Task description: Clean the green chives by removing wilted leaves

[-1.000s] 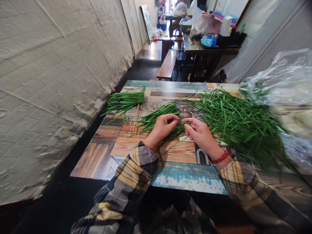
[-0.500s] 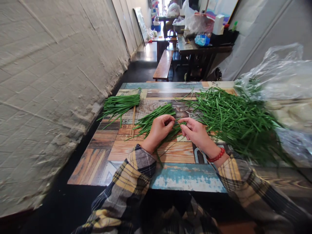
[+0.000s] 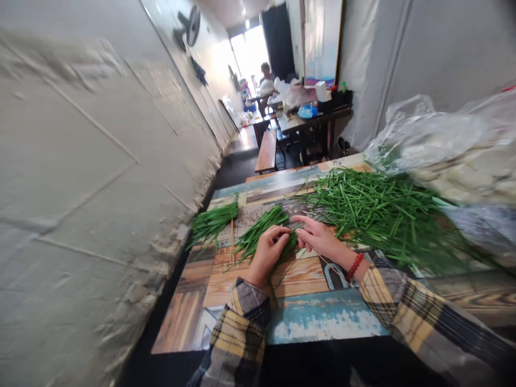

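My left hand (image 3: 269, 252) is closed around a few green garlic chives, whose leaves hang down below it toward the table's front. Close by on the right, my right hand (image 3: 316, 236) has its index finger stretched out and its thumb apart from it; the other fingers are loosely curled near the held chive ends, and I see nothing gripped in it. Just behind my left hand lies a small bunch of chives (image 3: 258, 232). Another neat bunch (image 3: 215, 219) rests farther left, beside thin wooden sticks (image 3: 232, 242). A large loose chive pile (image 3: 374, 207) spreads to the right.
Clear plastic bags (image 3: 443, 140) with pale contents stand at the right behind the pile. The patterned table (image 3: 322, 317) runs along a rough wall (image 3: 100, 188) on the left. Beyond are a bench (image 3: 266, 150), a cluttered dark table (image 3: 296, 124) and a distant person (image 3: 265, 70).
The head view has tilted up, so the table appears lower and more of the room shows. My right index finger has straightened away from the thumb; my left hand keeps its hold.
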The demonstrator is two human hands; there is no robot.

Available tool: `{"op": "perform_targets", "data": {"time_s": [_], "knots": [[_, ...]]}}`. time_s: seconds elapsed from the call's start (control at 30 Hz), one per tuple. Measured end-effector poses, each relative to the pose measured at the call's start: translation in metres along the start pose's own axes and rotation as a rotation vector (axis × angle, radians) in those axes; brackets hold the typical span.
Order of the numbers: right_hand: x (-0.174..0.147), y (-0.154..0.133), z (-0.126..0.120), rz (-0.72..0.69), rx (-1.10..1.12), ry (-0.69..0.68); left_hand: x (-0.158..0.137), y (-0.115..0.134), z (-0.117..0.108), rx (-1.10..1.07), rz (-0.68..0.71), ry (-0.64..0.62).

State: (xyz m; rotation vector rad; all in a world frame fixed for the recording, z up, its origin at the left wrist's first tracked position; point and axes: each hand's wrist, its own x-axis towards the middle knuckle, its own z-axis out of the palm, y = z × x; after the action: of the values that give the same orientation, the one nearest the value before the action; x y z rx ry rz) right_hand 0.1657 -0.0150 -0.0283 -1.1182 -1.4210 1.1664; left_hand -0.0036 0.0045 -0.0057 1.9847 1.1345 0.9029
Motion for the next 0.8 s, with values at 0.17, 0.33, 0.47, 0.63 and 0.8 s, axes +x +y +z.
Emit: {"op": "perform_targets", "data": {"time_s": [0.17,0.33,0.47,0.63,0.8], "knots": [[-0.011,-0.021,0.007,-0.066,0.136,-0.101,-0.023,0.026,-0.011,-0.116,-0.081,-0.002],[-0.056,-0.065,0.016,-0.191,0.074,-0.246,-0.061,0.074,-0.034,-0.185,-0.12,0.179],[-0.103,-0.088,0.016,-0.256,-0.002,-0.262,-0.101,0.113,-0.038,-0.183,-0.102,0.289],[-0.148,-0.104,0.007,-0.351,-0.129,-0.108,-0.15,0.146,-0.029,-0.233,-0.081,0.294],[-0.181,-0.129,-0.002,-0.504,-0.33,0.003,-0.183,0.164,-0.026,-0.271,-0.018,0.27]]}}
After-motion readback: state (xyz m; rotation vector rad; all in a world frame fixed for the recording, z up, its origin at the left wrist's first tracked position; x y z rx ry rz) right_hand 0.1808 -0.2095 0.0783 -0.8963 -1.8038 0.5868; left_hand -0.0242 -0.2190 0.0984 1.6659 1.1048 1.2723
